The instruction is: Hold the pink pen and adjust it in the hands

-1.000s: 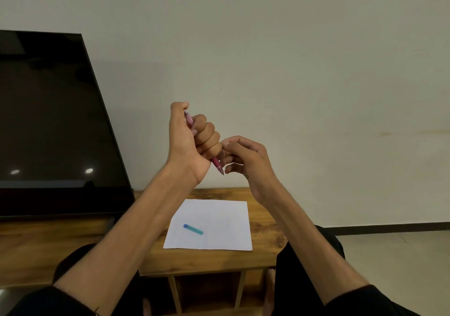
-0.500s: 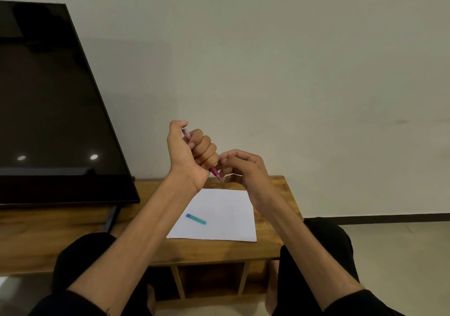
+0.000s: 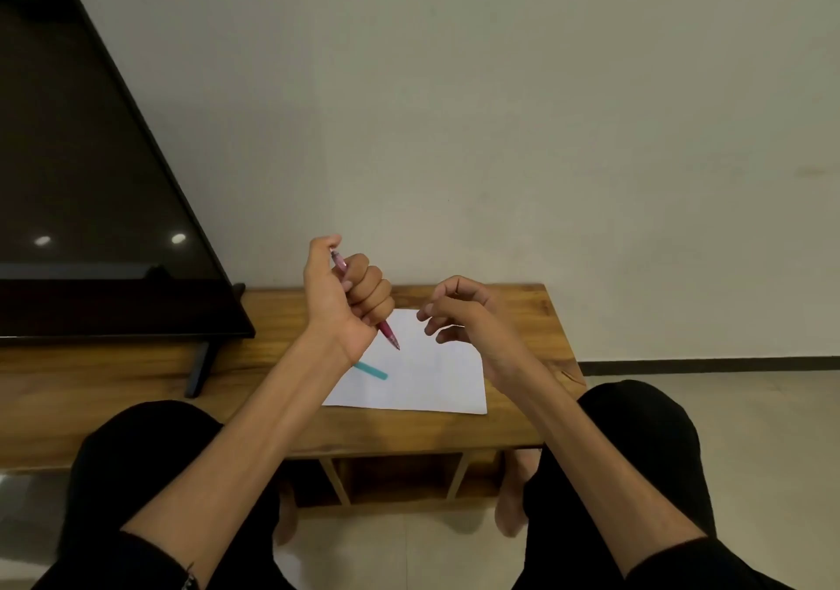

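Note:
My left hand [image 3: 345, 298] grips a pink pen [image 3: 390, 335] in a fist, tip pointing down and right over a white sheet of paper [image 3: 432, 375]. The pen's top end shows beside my thumb. My right hand [image 3: 463, 316] hovers to the right of the pen tip, fingers loosely curled, holding nothing that I can see. A teal pen cap [image 3: 372, 370] lies on the left part of the paper, partly hidden behind my left wrist.
The paper lies on a low wooden table [image 3: 522, 330] with open compartments below. A large dark TV screen [image 3: 91, 180] stands on the table's left on a black leg [image 3: 197, 369]. A pale wall is behind, tiled floor to the right. My knees flank the table.
My right hand has let go of the pen tip and moved away to the right. Both hands have dropped lower toward the paper as the view tilted down.

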